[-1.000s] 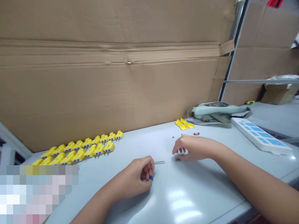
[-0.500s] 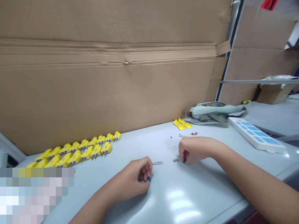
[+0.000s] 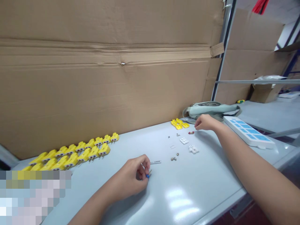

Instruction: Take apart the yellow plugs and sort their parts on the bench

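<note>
My left hand (image 3: pixel 134 176) rests on the grey table (image 3: pixel 199 187), curled around a small blue-handled screwdriver (image 3: pixel 152 163) whose metal shaft pokes out to the right. My right hand (image 3: pixel 204 122) is stretched far out, fingers bent, beside a small red part (image 3: pixel 191 132) and a few yellow plug pieces (image 3: pixel 179 123). Between the hands lie two white plastic blocks (image 3: pixel 189 145) and tiny metal screws (image 3: pixel 174 157).
Two rows of yellow plug pieces (image 3: pixel 75 150) line the back left, along a cardboard wall (image 3: pixel 105 72). A grey-green bag (image 3: pixel 211 109) and a white and blue power strip (image 3: pixel 247 131) lie at the back right. A metal post (image 3: pixel 221 47) stands behind them.
My right hand has left the spot near the screws and reached back right to the red part, uncovering the white blocks. The left hand has stayed put with the screwdriver.
</note>
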`<state>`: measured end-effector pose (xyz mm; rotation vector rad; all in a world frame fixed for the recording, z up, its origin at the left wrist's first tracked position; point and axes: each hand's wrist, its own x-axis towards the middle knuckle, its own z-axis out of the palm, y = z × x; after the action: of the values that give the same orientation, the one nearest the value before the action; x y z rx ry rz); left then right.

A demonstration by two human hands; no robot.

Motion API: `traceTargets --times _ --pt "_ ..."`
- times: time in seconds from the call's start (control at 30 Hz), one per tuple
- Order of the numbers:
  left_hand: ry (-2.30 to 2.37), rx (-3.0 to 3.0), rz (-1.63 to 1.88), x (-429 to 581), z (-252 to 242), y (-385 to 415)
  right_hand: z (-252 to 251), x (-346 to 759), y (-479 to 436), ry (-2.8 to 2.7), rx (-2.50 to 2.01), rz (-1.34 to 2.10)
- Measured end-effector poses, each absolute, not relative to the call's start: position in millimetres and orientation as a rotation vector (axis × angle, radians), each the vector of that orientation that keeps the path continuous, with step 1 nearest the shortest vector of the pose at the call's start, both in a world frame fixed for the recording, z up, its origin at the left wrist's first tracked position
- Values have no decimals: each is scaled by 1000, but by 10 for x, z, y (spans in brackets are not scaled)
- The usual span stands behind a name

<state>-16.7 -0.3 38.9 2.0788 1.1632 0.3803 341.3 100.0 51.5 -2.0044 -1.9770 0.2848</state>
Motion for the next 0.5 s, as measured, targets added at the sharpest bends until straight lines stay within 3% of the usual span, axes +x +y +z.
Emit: traceTargets --times 0.33,0.4,0.5 --pt "1069 1779 600 -152 345 51 522 3235 1010 -2000 -1981 313" --pt "1052 1659 666 -138 345 56 583 3030 911 -2050 -1825 342" --pt "1048 1501 732 -109 367 54 619 2548 644 -2261 -1146 462"
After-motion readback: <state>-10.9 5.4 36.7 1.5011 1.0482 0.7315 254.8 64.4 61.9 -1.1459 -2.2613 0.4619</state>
